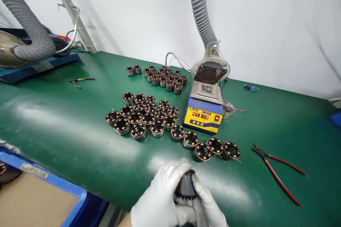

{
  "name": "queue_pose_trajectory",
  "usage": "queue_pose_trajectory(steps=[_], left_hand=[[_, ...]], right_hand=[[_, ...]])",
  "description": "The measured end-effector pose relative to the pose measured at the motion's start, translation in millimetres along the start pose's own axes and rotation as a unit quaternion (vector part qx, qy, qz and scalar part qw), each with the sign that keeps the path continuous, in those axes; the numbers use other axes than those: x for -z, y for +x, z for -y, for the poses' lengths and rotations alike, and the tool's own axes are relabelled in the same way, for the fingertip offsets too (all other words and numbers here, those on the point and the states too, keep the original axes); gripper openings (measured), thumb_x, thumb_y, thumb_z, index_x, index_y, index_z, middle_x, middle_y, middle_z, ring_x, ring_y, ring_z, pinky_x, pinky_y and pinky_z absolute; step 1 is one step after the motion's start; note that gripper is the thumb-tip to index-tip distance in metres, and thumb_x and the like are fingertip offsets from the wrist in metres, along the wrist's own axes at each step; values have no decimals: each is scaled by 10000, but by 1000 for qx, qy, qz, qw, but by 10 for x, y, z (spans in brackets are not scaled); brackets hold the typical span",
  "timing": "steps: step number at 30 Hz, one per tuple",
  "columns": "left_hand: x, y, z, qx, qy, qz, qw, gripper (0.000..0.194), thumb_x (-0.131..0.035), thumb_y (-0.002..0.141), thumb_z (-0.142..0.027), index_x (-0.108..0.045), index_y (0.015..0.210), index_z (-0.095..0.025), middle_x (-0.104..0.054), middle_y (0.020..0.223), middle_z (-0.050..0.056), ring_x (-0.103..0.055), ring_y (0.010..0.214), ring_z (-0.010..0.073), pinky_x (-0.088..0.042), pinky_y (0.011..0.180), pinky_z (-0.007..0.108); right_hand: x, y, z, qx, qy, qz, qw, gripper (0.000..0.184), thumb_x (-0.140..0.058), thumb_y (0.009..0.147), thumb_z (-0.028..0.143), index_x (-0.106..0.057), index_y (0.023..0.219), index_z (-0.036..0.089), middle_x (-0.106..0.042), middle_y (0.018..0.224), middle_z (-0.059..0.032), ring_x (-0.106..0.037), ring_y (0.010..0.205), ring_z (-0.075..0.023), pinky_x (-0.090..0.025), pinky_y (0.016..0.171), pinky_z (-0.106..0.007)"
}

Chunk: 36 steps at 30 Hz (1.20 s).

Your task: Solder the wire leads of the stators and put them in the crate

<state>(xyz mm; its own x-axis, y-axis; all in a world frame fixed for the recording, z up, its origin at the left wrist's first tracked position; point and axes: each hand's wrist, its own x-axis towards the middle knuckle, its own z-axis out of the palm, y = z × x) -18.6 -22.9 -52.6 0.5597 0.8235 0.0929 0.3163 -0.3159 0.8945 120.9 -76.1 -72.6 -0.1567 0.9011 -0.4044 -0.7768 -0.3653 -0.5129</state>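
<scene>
Both my hands wear white gloves and meet at the bottom middle of the head view. Between them is a motor stator (185,186), a dark ring with a toothed edge and thin wires at its top. My left hand (166,193) wraps round its left side. My right hand (207,200) grips it from the right, its fingers partly hidden. Just beyond them on the green table stand several more stators (203,151), with copper windings facing up and short wire ends sticking out.
A yellow and blue solder pot (204,113) stands behind the stators, under a fume hose (202,10). Red-handled cutters (279,173) lie to the right, small yellow-handled pliers (81,81) at the back left. A blue bin (77,191) borders the table at lower left. Another stator group (162,81) stands farther back.
</scene>
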Motion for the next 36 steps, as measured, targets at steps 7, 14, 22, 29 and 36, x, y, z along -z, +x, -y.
queue_pose_trajectory(steps=[7, 14, 22, 29, 36], left_hand=[[33, 164, -51, 80, -155, -33, 984, 214, -484, 812, -243, -696, 795, -224, -703, 925, 29, -576, 1054, 244, -435, 927, 336], [194, 152, 26, 169, -230, -68, 956, 325, -638, 736, -343, -652, 1019, -184, -684, 853, 54, -620, 932, 280, -466, 907, 399], [-86, 298, -167, 157, -260, -45, 952, 153, -668, 665, -290, -699, 766, -180, -684, 823, 44, -629, 839, 262, -510, 796, 326], [45, 210, 7, 222, -299, -189, 908, 283, -630, 765, -436, -690, 771, -160, -693, 830, 75, -632, 842, 255, -506, 786, 310], [-69, 160, -209, 229, -269, -42, 935, 528, -734, 426, -85, -698, 941, -195, -671, 970, 36, -619, 849, 263, -518, 737, 294]], right_hand=[[-41, 27, 45, -26, 55, 73, 995, 332, -769, 714, 310, -691, 1012, 189, -716, 914, -55, -659, 812, -174, -513, 745, -287], [-22, 68, 99, -108, 135, 90, 981, 436, -721, 721, 460, -690, 1040, 164, -717, 960, -85, -661, 820, -203, -502, 734, -302], [-21, 43, 46, -75, 96, 57, 991, 264, -712, 748, 419, -718, 897, 201, -725, 835, -38, -652, 739, -176, -492, 714, -303], [-32, 47, 117, -106, 42, 58, 992, 533, -603, 719, 651, -669, 1041, 231, -718, 881, -52, -658, 723, -193, -510, 636, -312], [11, 43, 114, -88, -54, 17, 995, 481, -675, 658, 628, -668, 1008, 298, -694, 1094, -29, -543, 1142, -258, -442, 944, -416]])
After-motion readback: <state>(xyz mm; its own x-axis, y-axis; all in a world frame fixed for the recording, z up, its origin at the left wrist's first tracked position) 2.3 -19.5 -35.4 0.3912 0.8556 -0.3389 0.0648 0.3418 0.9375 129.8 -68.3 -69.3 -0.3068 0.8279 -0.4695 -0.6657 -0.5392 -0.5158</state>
